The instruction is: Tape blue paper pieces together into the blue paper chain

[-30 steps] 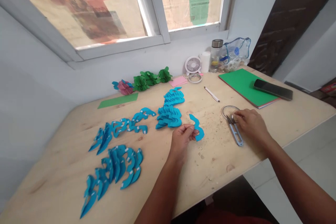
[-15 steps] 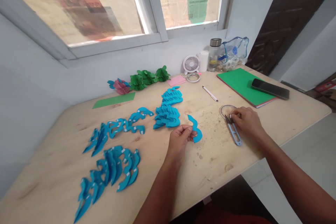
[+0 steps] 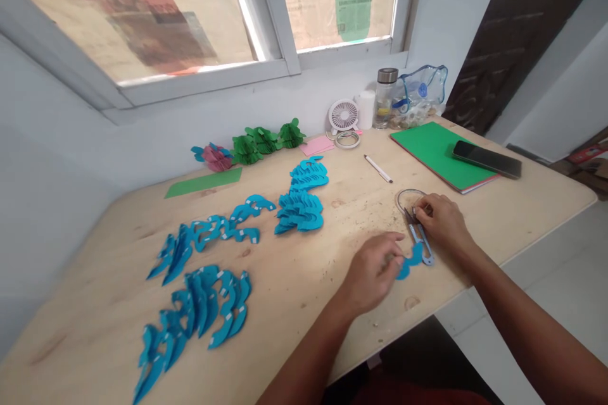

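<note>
My left hand (image 3: 373,271) has its fingers bent at the edge of a wavy blue paper cutout (image 3: 415,256), gripping it low over the table close to the thread snips. My right hand (image 3: 444,220) is closed in a pinch beside a narrow ring-shaped roll (image 3: 398,202), probably tape; what lies between its fingertips is too small to make out. Light-blue thread snips (image 3: 427,245) lie by the right fingers, blades pointing away from me. Further left are a stack of blue cutouts (image 3: 300,212) and two rows of blue cutouts (image 3: 199,297) bearing small white pieces.
Green and pink paper decorations (image 3: 263,140) stand along the wall beside a green strip (image 3: 204,183). Behind are a small fan (image 3: 343,115), another tape roll (image 3: 347,140), and a bottle (image 3: 382,101). A pen (image 3: 378,168), green sheets (image 3: 427,149) and a phone (image 3: 487,159) lie right.
My left hand has moved right with the blue cutout, which is now turned and close to the thread snips. My right hand stays pinched in nearly the same place.
</note>
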`<action>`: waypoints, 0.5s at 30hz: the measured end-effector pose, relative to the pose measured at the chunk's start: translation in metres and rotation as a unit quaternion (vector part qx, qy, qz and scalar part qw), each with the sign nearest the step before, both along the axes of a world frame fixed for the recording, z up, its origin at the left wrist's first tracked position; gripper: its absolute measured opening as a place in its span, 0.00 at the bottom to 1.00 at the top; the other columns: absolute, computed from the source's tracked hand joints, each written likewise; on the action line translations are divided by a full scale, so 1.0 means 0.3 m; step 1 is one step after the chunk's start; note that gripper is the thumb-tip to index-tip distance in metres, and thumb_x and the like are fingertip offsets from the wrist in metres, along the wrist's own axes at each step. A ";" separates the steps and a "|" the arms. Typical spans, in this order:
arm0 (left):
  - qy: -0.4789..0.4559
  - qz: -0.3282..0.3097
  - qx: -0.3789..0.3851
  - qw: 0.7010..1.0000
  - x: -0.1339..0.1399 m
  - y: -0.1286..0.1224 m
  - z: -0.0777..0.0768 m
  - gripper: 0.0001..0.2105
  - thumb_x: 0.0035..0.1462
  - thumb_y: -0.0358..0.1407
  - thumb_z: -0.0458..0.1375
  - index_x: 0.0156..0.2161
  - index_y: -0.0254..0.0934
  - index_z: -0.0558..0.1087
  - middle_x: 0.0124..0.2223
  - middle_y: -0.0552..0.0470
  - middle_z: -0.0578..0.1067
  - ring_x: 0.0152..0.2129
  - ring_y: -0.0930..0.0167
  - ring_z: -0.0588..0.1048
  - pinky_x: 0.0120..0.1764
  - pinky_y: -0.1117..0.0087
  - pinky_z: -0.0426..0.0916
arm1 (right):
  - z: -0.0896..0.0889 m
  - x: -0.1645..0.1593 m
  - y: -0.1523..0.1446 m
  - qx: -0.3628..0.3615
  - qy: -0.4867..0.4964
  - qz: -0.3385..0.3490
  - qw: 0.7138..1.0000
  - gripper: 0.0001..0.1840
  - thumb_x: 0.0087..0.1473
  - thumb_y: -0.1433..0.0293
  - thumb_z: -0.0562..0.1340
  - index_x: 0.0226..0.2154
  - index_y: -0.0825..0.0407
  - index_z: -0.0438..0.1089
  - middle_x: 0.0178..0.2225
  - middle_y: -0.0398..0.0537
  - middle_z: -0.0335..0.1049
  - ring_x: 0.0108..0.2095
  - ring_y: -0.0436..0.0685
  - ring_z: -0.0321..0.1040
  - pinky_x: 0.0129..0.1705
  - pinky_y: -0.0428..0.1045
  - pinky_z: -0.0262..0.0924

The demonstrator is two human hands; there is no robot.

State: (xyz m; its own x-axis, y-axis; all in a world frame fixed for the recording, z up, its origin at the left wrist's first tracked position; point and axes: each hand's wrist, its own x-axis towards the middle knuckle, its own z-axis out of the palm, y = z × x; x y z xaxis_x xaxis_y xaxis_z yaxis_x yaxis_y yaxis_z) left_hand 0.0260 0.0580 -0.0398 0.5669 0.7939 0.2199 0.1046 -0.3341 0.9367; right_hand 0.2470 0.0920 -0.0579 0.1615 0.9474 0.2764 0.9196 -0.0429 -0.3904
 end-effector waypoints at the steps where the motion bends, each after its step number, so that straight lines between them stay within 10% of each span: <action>1: 0.026 -0.032 0.063 0.997 0.028 -0.003 -0.001 0.06 0.55 0.29 0.52 0.31 0.39 0.71 0.52 0.46 0.73 0.52 0.64 0.68 0.53 0.58 0.62 | 0.002 0.002 0.000 -0.001 0.011 0.003 1.000 0.08 0.48 0.66 0.55 0.22 0.50 0.65 0.26 0.49 0.69 0.32 0.59 0.63 0.35 0.52 0.52; 5: 0.107 -0.113 0.188 0.970 0.112 0.004 -0.023 0.06 0.57 0.28 0.50 0.32 0.39 0.67 0.54 0.44 0.72 0.57 0.66 0.63 0.57 0.58 0.56 | 0.014 0.009 -0.002 -0.015 0.069 0.015 0.997 0.07 0.46 0.66 0.55 0.21 0.50 0.66 0.25 0.47 0.69 0.30 0.57 0.64 0.35 0.51 0.54; 15: 0.128 -0.101 0.212 0.964 0.135 0.003 -0.050 0.05 0.56 0.27 0.50 0.33 0.39 0.66 0.53 0.44 0.72 0.56 0.67 0.64 0.56 0.59 0.55 | 0.031 0.006 -0.012 -0.046 0.297 0.008 0.954 0.11 0.45 0.62 0.56 0.23 0.53 0.66 0.19 0.43 0.66 0.20 0.51 0.60 0.23 0.47 0.54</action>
